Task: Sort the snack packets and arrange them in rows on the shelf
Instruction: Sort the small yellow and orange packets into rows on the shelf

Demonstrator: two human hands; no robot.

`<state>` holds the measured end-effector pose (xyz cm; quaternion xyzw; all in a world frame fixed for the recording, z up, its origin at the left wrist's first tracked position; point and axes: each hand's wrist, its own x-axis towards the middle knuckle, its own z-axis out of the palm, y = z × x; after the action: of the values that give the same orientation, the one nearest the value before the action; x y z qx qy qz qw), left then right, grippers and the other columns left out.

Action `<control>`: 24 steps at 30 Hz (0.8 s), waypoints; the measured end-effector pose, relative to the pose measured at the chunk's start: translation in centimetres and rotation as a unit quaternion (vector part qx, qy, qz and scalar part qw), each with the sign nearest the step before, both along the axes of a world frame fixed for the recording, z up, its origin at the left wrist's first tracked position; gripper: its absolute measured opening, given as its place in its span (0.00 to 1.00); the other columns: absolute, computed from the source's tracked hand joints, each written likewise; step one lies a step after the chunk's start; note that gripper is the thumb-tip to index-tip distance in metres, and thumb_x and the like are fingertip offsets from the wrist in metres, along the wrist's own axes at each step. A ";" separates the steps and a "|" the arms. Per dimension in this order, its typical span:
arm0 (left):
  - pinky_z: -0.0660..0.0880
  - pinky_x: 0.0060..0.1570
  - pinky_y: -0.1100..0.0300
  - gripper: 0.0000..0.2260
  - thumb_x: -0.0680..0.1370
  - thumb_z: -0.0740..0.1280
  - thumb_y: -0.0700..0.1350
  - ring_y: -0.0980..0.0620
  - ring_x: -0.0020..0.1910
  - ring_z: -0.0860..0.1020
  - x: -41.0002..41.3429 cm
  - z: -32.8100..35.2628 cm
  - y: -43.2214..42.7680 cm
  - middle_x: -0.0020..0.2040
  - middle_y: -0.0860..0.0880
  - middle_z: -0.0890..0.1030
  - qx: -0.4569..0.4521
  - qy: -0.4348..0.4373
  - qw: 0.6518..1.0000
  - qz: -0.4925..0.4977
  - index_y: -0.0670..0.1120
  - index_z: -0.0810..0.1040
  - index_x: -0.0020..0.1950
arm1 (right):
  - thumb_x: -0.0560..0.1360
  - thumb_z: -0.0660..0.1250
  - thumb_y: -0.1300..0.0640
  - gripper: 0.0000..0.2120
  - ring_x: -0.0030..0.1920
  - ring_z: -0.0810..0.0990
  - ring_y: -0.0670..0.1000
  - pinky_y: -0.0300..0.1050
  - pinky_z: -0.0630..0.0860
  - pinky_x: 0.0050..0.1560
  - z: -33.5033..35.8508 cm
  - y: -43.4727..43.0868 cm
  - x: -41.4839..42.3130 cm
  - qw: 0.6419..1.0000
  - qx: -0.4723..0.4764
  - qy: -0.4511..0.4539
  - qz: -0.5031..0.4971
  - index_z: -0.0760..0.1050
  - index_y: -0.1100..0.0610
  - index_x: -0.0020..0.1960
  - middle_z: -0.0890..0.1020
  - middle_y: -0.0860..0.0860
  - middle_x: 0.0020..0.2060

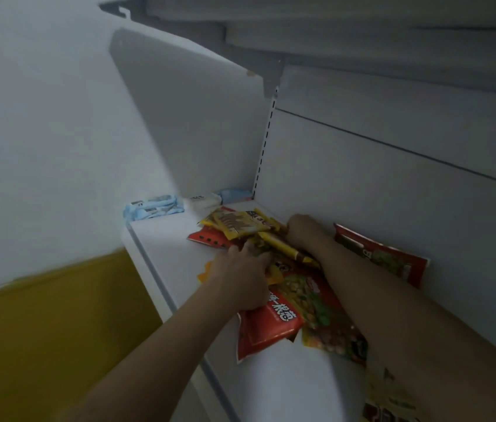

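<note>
Here, a white shelf [173, 248] is shown, closed at the rear by a back panel [362, 166]. Along the middle of the shelf, toward its back edge, a mixed heap of snack packets [274, 278] is seen unsorted, so the task is judged to be at an early stage, with no rows yet formed.

The largest items, a large red packet [271, 327] and a green-and-yellow packet [332, 327], lie flat at the near end of the heap, overlapped. A second red packet [383, 257] is propped on edge against the back panel, apart from the heap, perhaps already set aside by kind. A yellow packet [389, 394] lies nearer still by the back edge, blurred.

The yellow packets [237, 228] are piled at the far end of the heap. At the far back corner, blue packs [152, 207] and a white pack [204, 201] are lined along the shelf's end, outside the sorting.

The left hand [240, 278] is laid on the heap from the front edge, its fingers curled down among the yellow packets, apparently gripping them so that like kinds can be drawn out. The right hand [301, 229] is reached along the back edge to the same packets; its fingers are hidden, and it cannot be told whether anything is clamped.
</note>
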<state>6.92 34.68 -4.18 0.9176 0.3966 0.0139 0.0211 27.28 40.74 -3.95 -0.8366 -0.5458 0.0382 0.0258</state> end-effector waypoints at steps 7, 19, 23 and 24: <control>0.69 0.58 0.50 0.23 0.79 0.59 0.55 0.43 0.63 0.71 -0.1 -0.2 -0.5 0.68 0.44 0.70 0.029 -0.040 0.999 0.013 0.52 0.64 0.73 | 0.74 0.65 0.63 0.08 0.29 0.71 0.52 0.44 0.62 0.29 4.9 -5.4 -0.8 0.962 0.255 0.029 0.098 0.77 0.61 0.36 0.75 0.53 0.28; 0.66 0.65 0.47 0.30 0.76 0.59 0.66 0.41 0.70 0.65 1.1 0.4 -4.6 0.73 0.44 0.66 0.088 -0.031 0.986 -0.139 0.55 0.62 0.75 | 0.76 0.64 0.53 0.19 0.58 0.75 0.53 0.46 0.74 0.55 0.9 -24.8 -1.6 0.994 0.035 -0.099 0.023 0.73 0.47 0.67 0.78 0.50 0.59; 0.66 0.65 0.44 0.31 0.76 0.54 0.71 0.39 0.73 0.62 1.1 -0.6 -4.7 0.75 0.42 0.62 0.070 0.031 0.987 -0.140 0.57 0.63 0.75 | 0.73 0.66 0.55 0.13 0.54 0.77 0.53 0.45 0.75 0.51 0.4 -28.8 -0.5 0.994 0.041 -0.074 -0.069 0.75 0.50 0.58 0.79 0.50 0.56; 0.67 0.65 0.45 0.30 0.76 0.55 0.70 0.40 0.71 0.64 1.1 -0.6 -4.7 0.73 0.42 0.64 0.082 0.026 0.985 -0.152 0.57 0.64 0.74 | 0.73 0.67 0.56 0.13 0.53 0.77 0.53 0.45 0.75 0.50 0.5 -29.6 -0.3 0.994 0.034 -0.065 -0.084 0.75 0.50 0.57 0.79 0.51 0.55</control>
<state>7.99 29.97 -4.79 0.9660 0.2503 0.0187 -0.0624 26.98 11.13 -3.48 -0.8790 -0.4749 -0.0369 0.0223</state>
